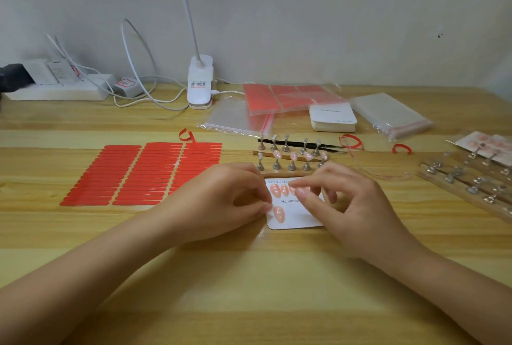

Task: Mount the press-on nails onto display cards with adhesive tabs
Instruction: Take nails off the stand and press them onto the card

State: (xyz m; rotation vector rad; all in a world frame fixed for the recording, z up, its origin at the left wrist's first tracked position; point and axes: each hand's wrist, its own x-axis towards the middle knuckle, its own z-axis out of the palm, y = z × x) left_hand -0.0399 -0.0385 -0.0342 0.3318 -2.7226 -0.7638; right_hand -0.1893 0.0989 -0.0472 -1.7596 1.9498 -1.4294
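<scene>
A white display card (293,218) lies flat on the wooden table (249,275), near the middle, with both hands meeting over it. Pink press-on nails (279,190) sit in a row along the card's far edge, and a single nail (279,214) lies alone lower down, near the card's left side.

The left hand (230,200) rests at the card's left edge, fingers curled, its fingertips touching the card just beside the single nail — it seems to steady the card rather than grip it, though the fingertips are blurred. The right hand (346,200) comes in from the right, thumb and forefinger drawn together over the right part of the nail row; whether they pinch a nail there cannot be made out.

Just beyond the card stands a wooden nail stand (288,171) with metal pegs, a few pink nails on the pegs of its farther row. Black tweezers (302,144) lie behind it. To the left, three sheets of red adhesive tabs (138,175) lie side by side — rows of narrow strips. Farther back right are a stack of blank cards (332,117) and clear bags (393,115). A second peg stand (465,181) lies at the far right. A white clip lamp (200,81) stands by the wall, with a power strip (58,90) at far left.
</scene>
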